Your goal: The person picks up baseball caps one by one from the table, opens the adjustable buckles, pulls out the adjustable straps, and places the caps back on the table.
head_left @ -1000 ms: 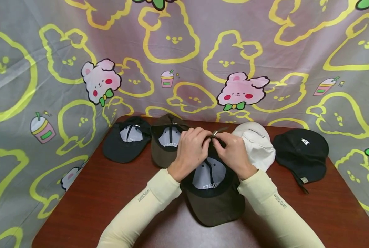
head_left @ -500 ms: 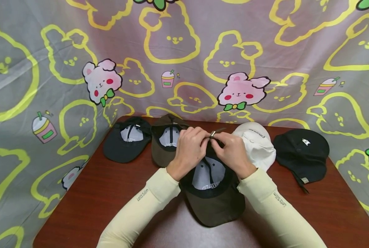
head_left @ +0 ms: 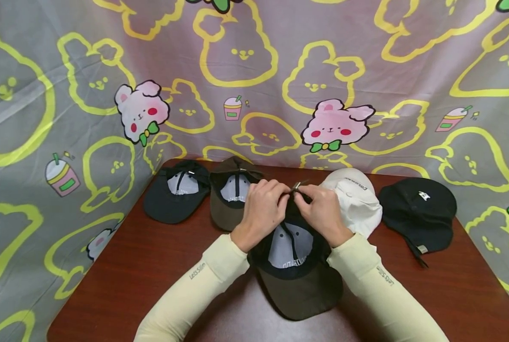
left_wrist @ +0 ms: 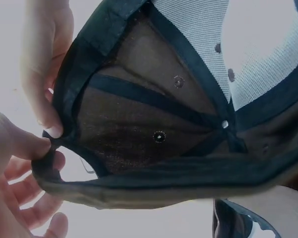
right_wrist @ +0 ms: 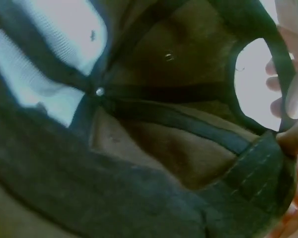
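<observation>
A dark brown baseball cap (head_left: 299,294) hangs with its inside toward me and its brim low, over the middle of the table. My left hand (head_left: 263,209) pinches its back strap from the left. From the right, my right hand (head_left: 320,211) pinches the same strap, with thumb and fingertips close to the left ones. Between them shows a small metal buckle (head_left: 296,185), a loose strap end behind it. In the left wrist view the cap's lining (left_wrist: 139,111) shows dark seam tape and eyelets. The right wrist view shows the rear opening (right_wrist: 258,82) beside the fingers.
At the back left lie a black cap (head_left: 173,204) and another brown cap (head_left: 224,213), insides up. A white cap (head_left: 357,204) sits behind my right hand, and a black cap with a white emblem (head_left: 421,209) farther right. A patterned curtain (head_left: 263,61) rises behind the table (head_left: 151,280).
The held cap's brim has swung slightly lower and to the right. The buckle has tilted a little between the fingertips, and both hands keep their hold on the strap.
</observation>
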{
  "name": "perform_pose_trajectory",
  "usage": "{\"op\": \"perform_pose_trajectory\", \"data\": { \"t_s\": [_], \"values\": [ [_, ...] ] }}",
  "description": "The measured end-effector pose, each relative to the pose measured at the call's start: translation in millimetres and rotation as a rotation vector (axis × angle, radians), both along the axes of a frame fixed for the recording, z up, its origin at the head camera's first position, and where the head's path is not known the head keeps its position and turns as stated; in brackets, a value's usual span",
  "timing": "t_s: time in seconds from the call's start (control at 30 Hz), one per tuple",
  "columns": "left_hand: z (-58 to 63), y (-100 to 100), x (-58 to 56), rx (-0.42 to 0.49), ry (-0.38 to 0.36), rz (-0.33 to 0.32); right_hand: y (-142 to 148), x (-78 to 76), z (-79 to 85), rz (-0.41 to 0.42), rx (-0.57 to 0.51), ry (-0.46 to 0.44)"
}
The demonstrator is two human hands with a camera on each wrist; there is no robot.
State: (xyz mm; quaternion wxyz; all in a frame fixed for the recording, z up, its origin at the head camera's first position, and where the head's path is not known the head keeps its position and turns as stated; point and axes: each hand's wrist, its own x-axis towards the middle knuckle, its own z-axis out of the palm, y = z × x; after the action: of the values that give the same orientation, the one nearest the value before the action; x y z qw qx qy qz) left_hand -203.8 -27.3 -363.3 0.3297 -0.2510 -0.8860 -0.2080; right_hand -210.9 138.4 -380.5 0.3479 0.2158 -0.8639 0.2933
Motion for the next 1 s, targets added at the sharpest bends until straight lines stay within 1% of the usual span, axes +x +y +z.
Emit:
{"op": "perform_pose_trajectory", "data": {
  "t_s": [0.17, 0.33, 0.53, 0.73, 0.87, 1.0],
  "values": [
    [2.3, 2.2, 0.1, 0.019, -0.026, 0.006, -0.7, 6.5, 5.6, 0.038, 0.018, -0.067],
    [3.1, 3.7, 0.5, 0.022, -0.003, 0.004, -1.9, 11.3, 7.2, 0.038, 0.041, -0.104],
    [-1.0, 0.8, 2.2, 0.021, 0.009, 0.0, -3.9, 13.6, 2.1, 0.038, 0.055, -0.13],
    [-1.6, 0.0, 2.8, 0.026, 0.019, -0.006, -3.4, 13.8, 1.8, 0.042, 0.044, -0.101],
    [-1.2, 1.9, 4.6, 0.032, 0.021, -0.027, -2.1, 17.5, 3.8, 0.034, 0.031, -0.065],
    [-2.2, 2.7, 6.8, 0.041, 0.018, -0.046, -0.6, 21.4, 2.3, 0.035, 0.049, -0.037]
  ]
}}
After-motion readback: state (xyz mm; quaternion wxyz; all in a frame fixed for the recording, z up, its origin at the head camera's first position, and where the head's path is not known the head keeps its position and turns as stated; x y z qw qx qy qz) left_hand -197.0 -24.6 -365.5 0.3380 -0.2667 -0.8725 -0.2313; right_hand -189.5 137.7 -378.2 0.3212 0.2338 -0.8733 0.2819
